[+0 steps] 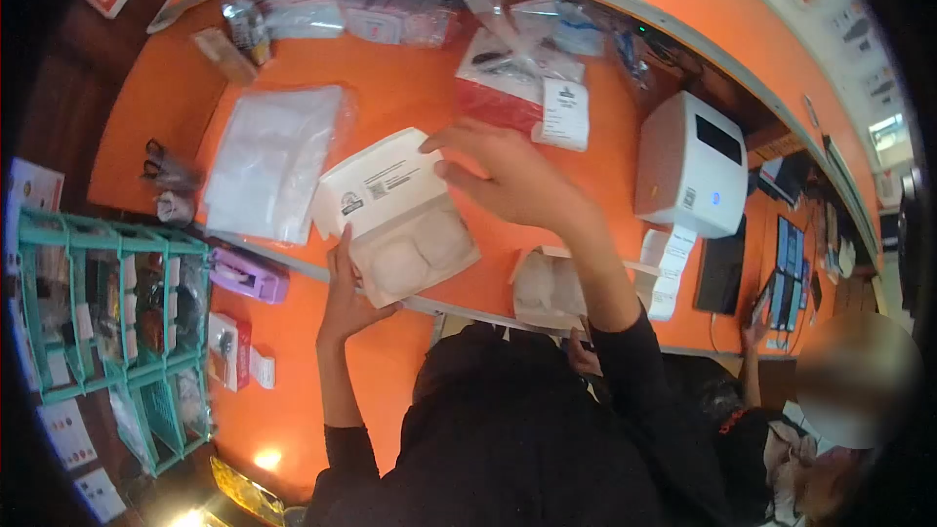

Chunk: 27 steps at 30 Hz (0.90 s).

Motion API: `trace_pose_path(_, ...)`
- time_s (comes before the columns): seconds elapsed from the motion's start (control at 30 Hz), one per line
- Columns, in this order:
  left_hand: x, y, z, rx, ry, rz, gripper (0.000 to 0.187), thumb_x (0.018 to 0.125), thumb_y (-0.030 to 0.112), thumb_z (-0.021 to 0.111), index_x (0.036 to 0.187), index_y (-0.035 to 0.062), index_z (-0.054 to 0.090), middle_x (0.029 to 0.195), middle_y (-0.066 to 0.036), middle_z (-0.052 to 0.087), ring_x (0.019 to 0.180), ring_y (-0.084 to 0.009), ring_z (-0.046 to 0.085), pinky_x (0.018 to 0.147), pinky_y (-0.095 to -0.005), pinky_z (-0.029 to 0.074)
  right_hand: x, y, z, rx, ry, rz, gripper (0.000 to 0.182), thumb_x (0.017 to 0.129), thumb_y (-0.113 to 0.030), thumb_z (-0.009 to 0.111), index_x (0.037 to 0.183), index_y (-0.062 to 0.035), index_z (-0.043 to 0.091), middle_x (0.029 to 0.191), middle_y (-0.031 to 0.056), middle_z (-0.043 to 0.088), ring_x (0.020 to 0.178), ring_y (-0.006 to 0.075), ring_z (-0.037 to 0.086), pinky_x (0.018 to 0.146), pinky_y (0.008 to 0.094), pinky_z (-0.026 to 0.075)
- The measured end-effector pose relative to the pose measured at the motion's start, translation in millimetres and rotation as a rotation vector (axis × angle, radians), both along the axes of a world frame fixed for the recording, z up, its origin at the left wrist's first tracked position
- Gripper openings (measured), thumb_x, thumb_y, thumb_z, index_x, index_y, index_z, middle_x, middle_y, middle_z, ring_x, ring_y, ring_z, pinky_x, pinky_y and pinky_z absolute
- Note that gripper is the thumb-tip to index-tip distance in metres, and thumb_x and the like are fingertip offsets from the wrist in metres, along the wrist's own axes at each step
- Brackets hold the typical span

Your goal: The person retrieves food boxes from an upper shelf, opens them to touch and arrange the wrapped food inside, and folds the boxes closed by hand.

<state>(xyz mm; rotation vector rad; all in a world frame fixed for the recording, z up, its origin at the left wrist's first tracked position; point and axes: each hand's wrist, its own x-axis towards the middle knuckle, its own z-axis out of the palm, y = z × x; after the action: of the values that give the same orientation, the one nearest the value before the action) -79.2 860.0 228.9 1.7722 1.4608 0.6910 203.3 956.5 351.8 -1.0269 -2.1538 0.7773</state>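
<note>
A white cardboard food box (375, 183) with a printed lid is tilted open over the orange counter. Inside it sit rounded, pale wrapped items (398, 266), their contents not clear. My left hand (347, 295) grips the box at its lower left side, thumb near the front edge. At the raised lid's right corner, my right hand (509, 176) touches the edge with bent fingertips. A second open box (547, 288) with pale wrapping stands under my right forearm, at the counter's front edge.
A clear-wrapped stack of white bags (273, 161) lies left. A white receipt printer (688, 164) with hanging paper stands right. Behind is a red and white package (498, 88) with a receipt (565, 112). Green baskets (122, 254) and a purple tape dispenser (249, 278) are left. Another person's hand (753, 327) is right.
</note>
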Motion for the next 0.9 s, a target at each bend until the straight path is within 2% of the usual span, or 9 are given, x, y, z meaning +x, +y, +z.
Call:
trace_pose_path(0.17,1,5,-10,0.059,-0.056,-0.043,0.137,0.044,0.013,0.091,0.153,0.0103,0.008,0.121,-0.014,0.037,0.110,-0.0309,0.045,0.090,-0.0406,0.048,83,-53,30,-0.026,0.042,-0.158,0.029,0.084,-0.014,0.064,0.110,0.0002,0.061,0.107,0.0178,0.063,0.102,0.0339,0.060,0.086,0.0418,0.048)
trace_pose_path(0.23,5,7,-12,0.088,-0.088,-0.061,0.136,0.044,0.014,0.091,0.153,0.0101,0.009,0.121,-0.014,0.037,0.111,-0.0312,0.045,0.091,-0.0409,0.047,108,-82,36,-0.074,-0.090,-0.159,0.032,0.082,-0.015,0.066,0.109,0.0002,0.062,0.109,0.0180,0.062,0.103,0.0339,0.060,0.086,0.0402,0.048)
trace_pose_path(0.3,11,7,-8,0.032,-0.050,-0.024,0.136,0.045,0.020,0.091,0.152,0.0076,0.009,0.126,-0.014,0.036,0.122,-0.0317,0.042,0.104,-0.0428,0.040,122,-112,31,-0.139,-0.166,-0.213,0.034,0.081,-0.017,0.068,0.110,-0.0011,0.063,0.109,0.0177,0.062,0.100,0.0335,0.061,0.085,0.0404,0.049)
trace_pose_path(0.47,21,8,-14,0.118,-0.036,-0.092,0.132,0.046,0.017,0.090,0.152,0.0092,0.011,0.128,-0.015,0.035,0.121,-0.0331,0.041,0.103,-0.0440,0.040,141,-151,-10,-0.303,-0.269,-0.454,0.031,0.077,-0.021,0.072,0.104,-0.0038,0.067,0.101,0.0169,0.065,0.088,0.0317,0.064,0.078,0.0404,0.050)
trace_pose_path(0.53,20,11,-19,0.141,-0.058,-0.121,0.132,0.046,0.017,0.090,0.151,0.0086,0.011,0.131,-0.015,0.035,0.124,-0.0332,0.040,0.105,-0.0447,0.038,155,-150,-29,-0.264,-0.182,-0.717,0.024,0.077,-0.021,0.072,0.093,-0.0042,0.070,0.089,0.0150,0.066,0.077,0.0316,0.065,0.071,0.0403,0.049)
trace_pose_path(0.63,22,10,-18,0.167,-0.069,-0.165,0.130,0.047,0.018,0.090,0.151,0.0069,0.013,0.136,-0.016,0.032,0.129,-0.0333,0.036,0.108,-0.0462,0.035,161,-140,-47,-0.050,-0.124,-0.854,0.019,0.079,-0.021,0.071,0.084,-0.0031,0.070,0.082,0.0134,0.065,0.073,0.0333,0.064,0.067,0.0394,0.048)
trace_pose_path(0.73,31,7,-5,0.105,-0.162,-0.157,0.128,0.048,0.020,0.090,0.150,0.0055,0.014,0.139,-0.016,0.031,0.132,-0.0338,0.034,0.110,-0.0467,0.031,156,-130,-47,-0.054,-0.147,-0.923,0.018,0.081,-0.021,0.069,0.087,-0.0038,0.069,0.089,0.0134,0.066,0.073,0.0340,0.063,0.066,0.0408,0.048)
trace_pose_path(0.83,25,2,-15,0.162,-0.070,-0.164,0.131,0.047,0.024,0.093,0.149,0.0049,0.013,0.138,-0.016,0.031,0.128,-0.0330,0.037,0.109,-0.0437,0.033,159,-124,-61,-0.016,-0.150,-1.008,0.019,0.081,-0.022,0.069,0.089,-0.0038,0.068,0.093,0.0133,0.066,0.074,0.0334,0.063,0.065,0.0417,0.048)
trace_pose_path(0.9,30,-5,-15,0.218,0.035,-0.172,0.129,0.046,0.019,0.091,0.149,0.0056,0.014,0.139,-0.016,0.031,0.129,-0.0332,0.038,0.110,-0.0436,0.033,161,-122,-57,0.064,-0.146,-1.043,0.020,0.081,-0.022,0.069,0.090,-0.0040,0.068,0.094,0.0131,0.065,0.074,0.0331,0.063,0.064,0.0422,0.048)
